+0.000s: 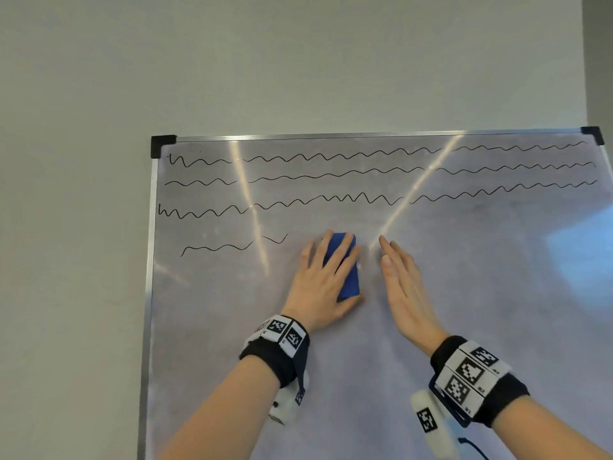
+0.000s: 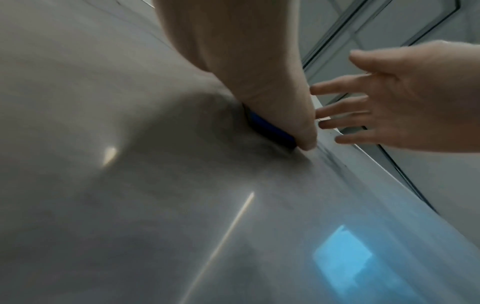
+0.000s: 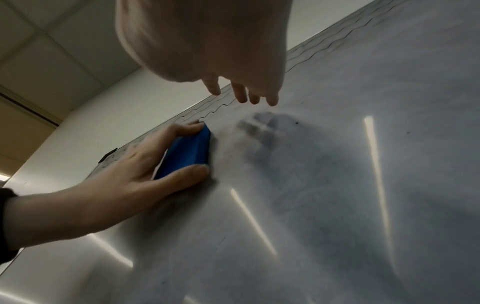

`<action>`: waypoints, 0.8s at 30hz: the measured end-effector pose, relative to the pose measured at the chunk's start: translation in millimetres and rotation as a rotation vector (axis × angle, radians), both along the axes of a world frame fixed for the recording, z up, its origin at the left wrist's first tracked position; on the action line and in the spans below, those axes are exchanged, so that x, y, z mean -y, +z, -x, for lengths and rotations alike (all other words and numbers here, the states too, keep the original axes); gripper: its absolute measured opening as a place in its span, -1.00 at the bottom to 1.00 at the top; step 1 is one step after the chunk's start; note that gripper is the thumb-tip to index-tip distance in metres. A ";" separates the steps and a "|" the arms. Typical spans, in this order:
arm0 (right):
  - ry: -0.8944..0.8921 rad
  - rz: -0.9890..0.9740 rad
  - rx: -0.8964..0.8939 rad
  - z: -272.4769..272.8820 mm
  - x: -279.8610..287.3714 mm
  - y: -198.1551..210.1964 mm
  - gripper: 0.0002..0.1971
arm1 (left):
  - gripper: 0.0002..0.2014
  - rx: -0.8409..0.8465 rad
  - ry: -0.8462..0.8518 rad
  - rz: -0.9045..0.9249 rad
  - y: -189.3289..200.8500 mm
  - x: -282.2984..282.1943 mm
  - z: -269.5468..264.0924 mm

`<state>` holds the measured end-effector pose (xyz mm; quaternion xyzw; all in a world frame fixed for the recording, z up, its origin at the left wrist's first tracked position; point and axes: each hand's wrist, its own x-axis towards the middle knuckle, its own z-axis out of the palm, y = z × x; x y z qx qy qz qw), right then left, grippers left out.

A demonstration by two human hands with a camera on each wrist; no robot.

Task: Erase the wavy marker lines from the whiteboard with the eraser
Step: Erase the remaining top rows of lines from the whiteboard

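A whiteboard point(image 1: 464, 293) hangs on a wall and carries three long black wavy lines point(image 1: 331, 175) across its top. A short stretch of a fourth line point(image 1: 219, 249) runs below them at the left. My left hand point(image 1: 318, 283) grips a blue eraser point(image 1: 346, 280) and presses it flat on the board, just right of that short stretch; fingers lie over its back and the thumb hooks its lower end. The right wrist view shows the eraser point(image 3: 187, 154) in that hand point(image 3: 124, 185). My right hand point(image 1: 401, 287) is open with straight fingers, close beside the eraser on its right.
The board has a silver frame point(image 1: 151, 260) with black corner caps point(image 1: 163, 146). Plain wall lies above and to the left. Grey smudges point(image 3: 262, 127) mark the wiped area, and light streaks and a blue reflection point(image 1: 583, 254) show on the board.
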<state>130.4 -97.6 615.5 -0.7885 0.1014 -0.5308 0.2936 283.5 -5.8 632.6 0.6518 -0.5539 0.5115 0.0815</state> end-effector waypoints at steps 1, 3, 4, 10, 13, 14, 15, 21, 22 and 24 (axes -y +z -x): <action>-0.005 -0.007 0.004 -0.6 -2.0 0.4 -0.45 | -0.22 0.035 0.002 -0.016 0.6 -5.4 -4.8; -0.014 -0.022 0.014 -1.3 -6.5 1.9 -0.46 | -0.21 0.071 0.025 -0.014 3.5 -23.8 -18.8; -0.017 -0.026 0.014 -2.0 -8.5 2.3 -0.46 | -0.21 0.066 0.042 0.008 4.5 -34.6 -28.0; -0.007 0.023 -0.029 -12.6 -20.4 6.7 -0.48 | -0.23 -0.146 0.156 0.218 4.2 -61.4 -43.1; 0.009 0.053 -0.053 -18.0 -27.4 6.8 -0.49 | -0.22 -0.171 0.105 0.183 1.8 -42.2 -26.9; 0.011 0.063 -0.069 -19.2 -28.4 6.4 -0.51 | -0.22 -0.149 0.085 0.138 0.9 -36.8 -21.8; 0.010 0.069 -0.083 -19.7 -29.1 6.1 -0.52 | -0.21 -0.118 0.067 0.085 0.9 -33.6 -17.8; 0.058 0.080 -0.090 -21.4 -25.6 7.2 -0.51 | -0.20 0.000 0.117 0.088 4.6 -70.0 -45.2; 0.072 0.079 -0.089 -21.8 -26.0 8.0 -0.51 | -0.21 -0.040 0.132 0.145 2.2 -79.2 -52.5; 0.098 0.080 -0.086 -23.0 -29.1 8.8 -0.49 | -0.22 -0.117 0.167 0.237 -1.6 -87.9 -58.5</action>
